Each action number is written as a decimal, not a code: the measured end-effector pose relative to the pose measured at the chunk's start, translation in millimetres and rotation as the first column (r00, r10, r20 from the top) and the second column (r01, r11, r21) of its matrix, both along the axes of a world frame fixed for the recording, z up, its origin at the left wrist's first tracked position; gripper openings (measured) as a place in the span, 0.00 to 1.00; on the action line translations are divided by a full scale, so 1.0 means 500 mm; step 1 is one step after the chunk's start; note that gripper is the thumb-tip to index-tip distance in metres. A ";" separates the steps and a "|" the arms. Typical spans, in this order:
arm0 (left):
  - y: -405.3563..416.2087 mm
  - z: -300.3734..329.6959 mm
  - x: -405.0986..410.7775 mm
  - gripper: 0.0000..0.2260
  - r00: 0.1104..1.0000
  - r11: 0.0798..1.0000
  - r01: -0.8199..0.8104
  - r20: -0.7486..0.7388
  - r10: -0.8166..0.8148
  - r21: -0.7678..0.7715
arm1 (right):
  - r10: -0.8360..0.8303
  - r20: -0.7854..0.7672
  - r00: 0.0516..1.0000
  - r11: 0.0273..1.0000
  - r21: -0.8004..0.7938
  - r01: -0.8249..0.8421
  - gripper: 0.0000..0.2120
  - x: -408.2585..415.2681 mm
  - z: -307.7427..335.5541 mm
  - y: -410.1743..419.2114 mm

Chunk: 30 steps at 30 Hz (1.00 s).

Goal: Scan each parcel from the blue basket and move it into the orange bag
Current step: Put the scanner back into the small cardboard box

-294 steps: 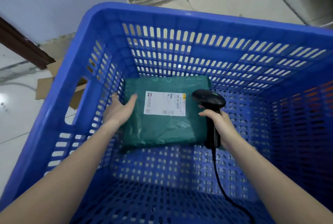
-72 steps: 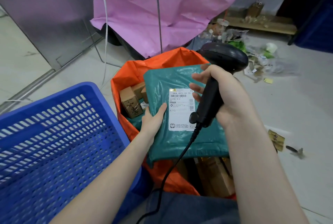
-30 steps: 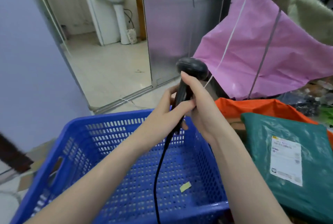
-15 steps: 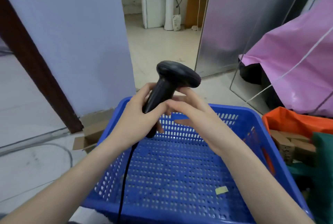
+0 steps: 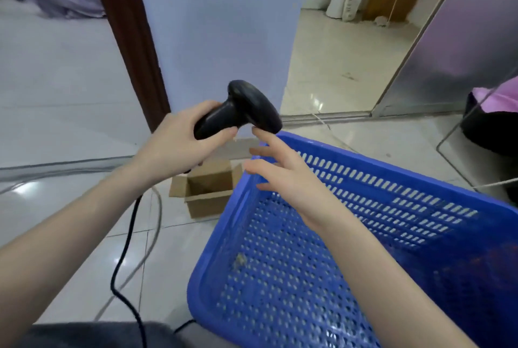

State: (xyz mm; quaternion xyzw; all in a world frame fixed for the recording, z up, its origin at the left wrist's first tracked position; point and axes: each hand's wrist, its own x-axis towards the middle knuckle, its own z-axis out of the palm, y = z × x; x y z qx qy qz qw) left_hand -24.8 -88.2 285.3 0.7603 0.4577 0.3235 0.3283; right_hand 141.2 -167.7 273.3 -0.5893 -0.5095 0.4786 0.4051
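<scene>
Black plastic scanner [image 5: 241, 111] held in the left hand [image 5: 179, 148], raised above the floor just left of the blue basket [image 5: 364, 168]; the fingers are curled round the handle with the thumb lying along its near side, and the head points to the right. A black cable [image 5: 126, 249] hangs from the handle's base and loops down over the pale tiled floor [image 5: 70, 95], crossing a grey cable [image 5: 151, 241]. The right hand [image 5: 291, 179] holds nothing — its fingers are straight and spread apart, the index fingertip just below the scanner's head; contact cannot be confirmed. That hand hovers over the basket's far-left corner. The basket's perforated bottom shows no parcel, only a small pale scrap [image 5: 240, 259] lying near the left wall. The orange bag is outside this view. An open cardboard box [image 5: 207, 190] stands on the floor just beyond the basket's left corner, flaps up. Behind it — a pale blue wall [image 5: 218, 25] edged by a dark brown frame [image 5: 129, 39]. A pink sheet [image 5: 496, 98] shows at the right edge.
</scene>
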 end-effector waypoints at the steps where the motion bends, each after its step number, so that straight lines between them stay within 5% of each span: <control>1: 0.019 -0.016 -0.017 0.06 0.999 0.999 -0.032 -0.024 0.033 0.015 | 0.023 0.011 1.000 1.000 -0.020 -0.023 0.28 -0.012 -0.012 0.017; 14: 0.204 -0.338 -0.080 0.19 0.977 0.949 -0.212 -0.043 0.207 -0.232 | -0.070 0.159 0.985 0.994 -0.074 0.082 0.09 -0.029 -0.149 0.212; 23: 0.259 -0.502 -0.072 0.17 0.907 0.960 -0.149 -0.419 0.037 -0.238 | -0.126 0.122 0.984 0.991 -0.031 0.131 0.09 -0.006 -0.214 0.246; 30: 0.258 -0.538 -0.065 0.18 0.665 0.987 -0.023 -0.740 -0.103 -0.158 | -0.117 0.066 0.991 0.993 -0.011 0.118 0.10 0.002 -0.218 0.245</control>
